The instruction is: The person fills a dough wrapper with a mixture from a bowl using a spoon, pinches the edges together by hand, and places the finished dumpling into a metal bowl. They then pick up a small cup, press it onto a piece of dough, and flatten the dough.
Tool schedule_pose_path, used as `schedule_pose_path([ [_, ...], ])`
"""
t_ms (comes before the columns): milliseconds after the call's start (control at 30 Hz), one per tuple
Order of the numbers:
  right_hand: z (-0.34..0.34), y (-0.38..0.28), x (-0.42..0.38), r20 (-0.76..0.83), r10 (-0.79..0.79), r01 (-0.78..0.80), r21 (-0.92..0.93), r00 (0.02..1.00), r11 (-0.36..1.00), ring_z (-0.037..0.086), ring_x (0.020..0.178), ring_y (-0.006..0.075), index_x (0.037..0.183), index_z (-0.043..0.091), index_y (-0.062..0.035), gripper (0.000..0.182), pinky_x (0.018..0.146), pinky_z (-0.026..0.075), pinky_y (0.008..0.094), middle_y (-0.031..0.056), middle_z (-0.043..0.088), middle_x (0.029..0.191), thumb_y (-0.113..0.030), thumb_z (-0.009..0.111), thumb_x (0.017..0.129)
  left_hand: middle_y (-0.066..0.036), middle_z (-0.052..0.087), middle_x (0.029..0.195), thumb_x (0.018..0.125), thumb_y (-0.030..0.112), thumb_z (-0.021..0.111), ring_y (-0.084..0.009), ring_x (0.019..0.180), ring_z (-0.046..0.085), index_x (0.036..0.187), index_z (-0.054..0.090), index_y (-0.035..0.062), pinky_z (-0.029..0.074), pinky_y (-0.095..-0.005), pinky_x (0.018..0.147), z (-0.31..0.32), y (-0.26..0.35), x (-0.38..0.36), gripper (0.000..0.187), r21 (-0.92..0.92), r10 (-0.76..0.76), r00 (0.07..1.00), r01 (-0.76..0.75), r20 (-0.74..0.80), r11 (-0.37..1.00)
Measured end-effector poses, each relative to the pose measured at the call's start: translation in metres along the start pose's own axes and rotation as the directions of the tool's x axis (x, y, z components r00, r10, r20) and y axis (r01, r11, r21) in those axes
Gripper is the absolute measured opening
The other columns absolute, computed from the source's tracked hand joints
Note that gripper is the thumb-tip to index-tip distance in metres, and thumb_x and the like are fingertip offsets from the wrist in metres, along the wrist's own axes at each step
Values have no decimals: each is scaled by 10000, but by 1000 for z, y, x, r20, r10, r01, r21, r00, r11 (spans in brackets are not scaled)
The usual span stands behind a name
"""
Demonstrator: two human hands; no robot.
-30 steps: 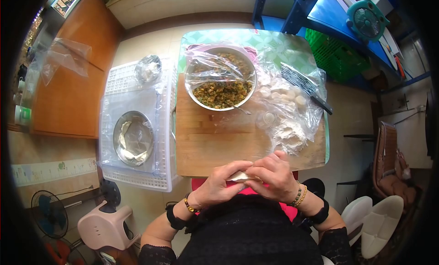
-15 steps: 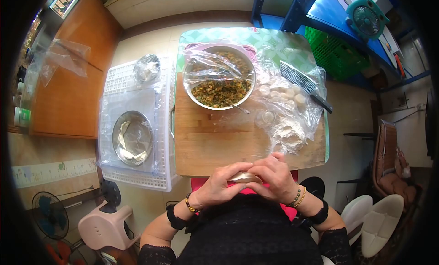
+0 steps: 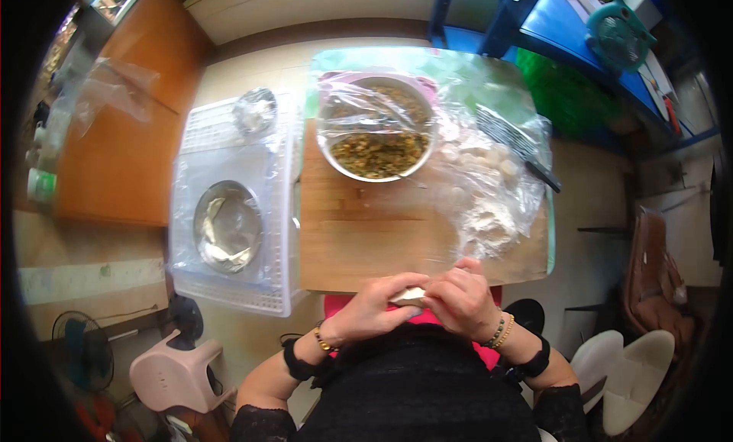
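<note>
Between both hands, just past the near edge of the wooden board [image 3: 366,243], is a small pale piece of dough [image 3: 408,295]. My left hand [image 3: 376,308] holds its left end, thumb below and fingers above. My right hand [image 3: 460,297] has its fingers closed on the right end. Further back on the board stands a white bowl of chopped filling [image 3: 378,156], partly covered by clear plastic. To its right lie loose flour [image 3: 489,227] and several round dough pieces [image 3: 498,158] amid plastic film.
A black-handled knife [image 3: 542,172] lies at the board's right. On the left, a white plastic rack [image 3: 284,289] carries a round metal tray [image 3: 200,236] with folded dough and a small plastic-covered bowl [image 3: 254,112]. A pink stool [image 3: 164,377] stands at lower left.
The view has shifted slightly, with the board and rack now further right. My right fingers have moved along the dough, and less of it shows between my hands.
</note>
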State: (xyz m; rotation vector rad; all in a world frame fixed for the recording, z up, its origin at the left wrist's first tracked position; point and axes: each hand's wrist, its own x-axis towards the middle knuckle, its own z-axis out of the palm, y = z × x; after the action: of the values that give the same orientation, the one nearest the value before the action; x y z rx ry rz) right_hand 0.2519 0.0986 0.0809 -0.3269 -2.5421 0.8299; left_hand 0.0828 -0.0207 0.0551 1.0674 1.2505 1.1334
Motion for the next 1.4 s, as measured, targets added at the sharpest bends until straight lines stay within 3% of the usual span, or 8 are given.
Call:
schedule_pose_path([
  [533,22,-2,16,133,107,-104,-25,985,994,603,747,223,883,618,-95,183,738,385,374,55,637,846,-114,736,744,-49,643,969,886,130,657,-111,877,595,1131,607,29,483,-278,775,-20,-37,-10,270,-62,-116,993,118,34,991],
  [600,21,0,20,135,109,-108,-10,985,994,593,726,215,888,619,-87,195,736,385,370,61,634,847,-99,736,733,-42,644,979,904,132,646,-99,846,614,1139,605,23,508,-261,755,-40,-40,-24,262,-337,-254,967,233,-18,912],
  [767,29,15,18,193,197,-197,-22,961,980,554,644,199,861,607,-85,165,717,388,358,47,621,813,-62,712,736,-72,668,957,940,216,615,-125,784,661,1178,594,2,549,-251,705,-135,-51,-85,320,-499,-422,726,126,-543,858],
  [967,41,24,24,294,217,-221,-19,931,975,570,663,232,855,617,-88,129,674,401,365,50,602,756,-83,700,756,-97,684,901,899,122,628,-128,707,668,1089,600,-10,543,-229,584,-259,-133,-159,233,-510,-550,324,206,-770,835],
  [1100,47,24,31,271,297,-298,-42,915,954,529,657,277,792,612,-74,76,633,391,385,75,555,683,-95,682,768,-71,682,843,825,93,678,-127,655,659,975,641,10,518,-249,556,-303,-145,-149,176,-347,-441,268,335,-856,876],
  [1133,49,26,31,273,294,-295,-39,916,955,529,657,277,792,612,-74,76,633,391,385,75,555,683,-95,682,768,-71,682,843,825,93,678,-127,655,659,975,641,10,518,-249,556,-312,-152,-144,176,-347,-441,265,335,-858,876],
  [1233,54,33,30,293,338,-336,-58,894,940,530,657,280,794,614,-78,80,629,392,394,78,558,687,-99,683,760,-101,674,852,782,106,680,-226,783,660,915,677,31,520,-340,690,-330,-152,-118,153,369,20,513,588,-858,720],
  [1400,58,41,32,298,405,-399,-84,864,913,534,665,290,795,621,-83,74,624,396,401,82,564,702,-107,681,758,-132,605,929,720,72,649,-335,928,600,893,664,72,483,-429,814,-349,-146,-81,174,610,24,723,563,-690,558],
])
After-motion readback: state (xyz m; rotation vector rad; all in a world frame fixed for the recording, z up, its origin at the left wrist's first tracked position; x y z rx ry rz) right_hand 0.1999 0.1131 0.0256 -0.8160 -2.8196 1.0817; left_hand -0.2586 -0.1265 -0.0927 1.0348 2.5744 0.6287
